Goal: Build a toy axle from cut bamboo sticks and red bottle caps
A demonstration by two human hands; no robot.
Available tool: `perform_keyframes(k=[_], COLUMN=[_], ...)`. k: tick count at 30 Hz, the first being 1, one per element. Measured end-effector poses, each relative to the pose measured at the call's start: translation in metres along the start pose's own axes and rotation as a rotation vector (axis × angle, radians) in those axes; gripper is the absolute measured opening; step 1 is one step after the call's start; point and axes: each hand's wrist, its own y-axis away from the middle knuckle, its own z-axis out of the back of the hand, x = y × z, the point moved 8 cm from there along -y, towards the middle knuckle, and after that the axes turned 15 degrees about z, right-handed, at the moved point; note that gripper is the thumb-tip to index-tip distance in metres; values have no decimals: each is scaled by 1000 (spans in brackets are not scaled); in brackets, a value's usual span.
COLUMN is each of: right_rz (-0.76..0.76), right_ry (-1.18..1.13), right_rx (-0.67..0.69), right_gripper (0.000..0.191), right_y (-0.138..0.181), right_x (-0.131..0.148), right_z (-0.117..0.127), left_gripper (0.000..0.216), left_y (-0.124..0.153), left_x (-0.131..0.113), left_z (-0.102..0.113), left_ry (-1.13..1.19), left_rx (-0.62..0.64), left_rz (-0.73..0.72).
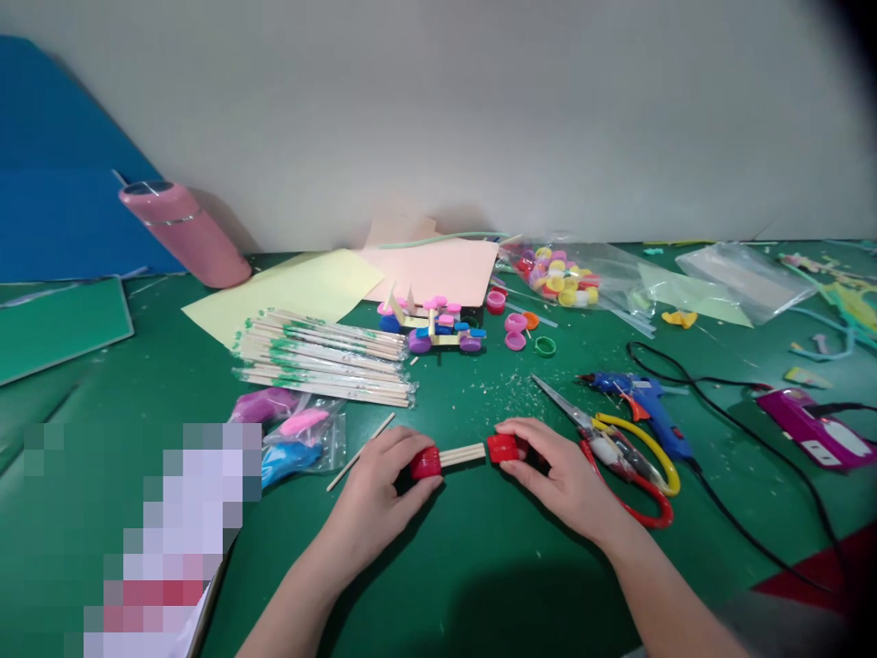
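Observation:
My left hand [380,489] is closed around a red bottle cap [427,464] on the green table. My right hand [558,475] pinches a second red bottle cap [502,448]. A short bundle of wooden sticks [462,454] runs between the two caps like an axle. The piece rests just above the table surface in front of me.
Scissors with red and yellow handles [617,448] lie right of my right hand, a blue glue gun [640,397] and its black cord behind them. Wrapped chopsticks [322,356], a small cap-and-stick car [435,329], loose caps, a bag of caps [558,279], paper sheets and a pink bottle [184,233] sit farther back.

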Motion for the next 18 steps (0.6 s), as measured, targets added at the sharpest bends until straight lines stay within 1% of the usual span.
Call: perform_keyframes(k=[6,13,18], right_rz=[6,-1,12], right_ry=[20,21,32], right_rx=[10,34,56], right_gripper=[28,29,29], right_y=[0,-1,-1], right_x=[2,1,2], right_z=[-2,-3,-2], left_gripper=[16,14,15], left_y=[1,0,0], left_x=[-1,-3,-3], left_z=[-1,-1,-2], left_ry=[-10,-44,-47], left_rx=[-15,14,10], left_rz=[-31,-25,-33])
